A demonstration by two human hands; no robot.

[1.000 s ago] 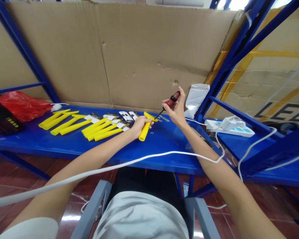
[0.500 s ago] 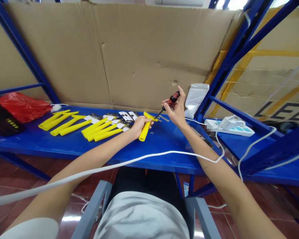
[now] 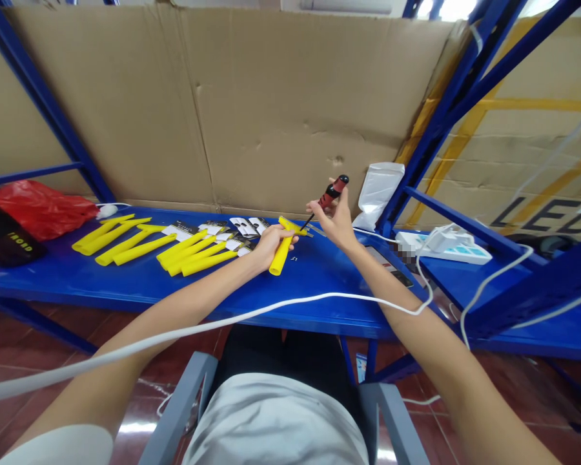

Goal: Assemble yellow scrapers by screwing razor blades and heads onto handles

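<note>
My left hand [image 3: 270, 248] is closed around a yellow T-shaped scraper [image 3: 279, 255], its tube handle pointing toward me over the blue table [image 3: 252, 290]. My right hand [image 3: 337, 221] grips a red and black screwdriver [image 3: 333, 192]. The tilted screwdriver's dark shaft runs down to the scraper's head, where the tip appears to touch. Thin metal strips [image 3: 316, 229] lie just right of that head. Several tiny screws [image 3: 294, 259] rest beside the handle. More yellow scrapers [image 3: 196, 253] lie in a row to the left, with black-and-white cards [image 3: 246, 226] at their far ends.
A white cable [image 3: 271, 307] crosses in front of my forearms. At right are a phone-like flat object [image 3: 390, 266], a power strip [image 3: 465, 253] and a white pouch [image 3: 378, 194]. A red plastic bag [image 3: 43, 208] lies at left. Cardboard [image 3: 281, 110] closes off the back.
My right hand has turned around the screwdriver's handle, and its raised fingers have curled in. The handle leans slightly lower and further left. My left hand and the scraper stay in place.
</note>
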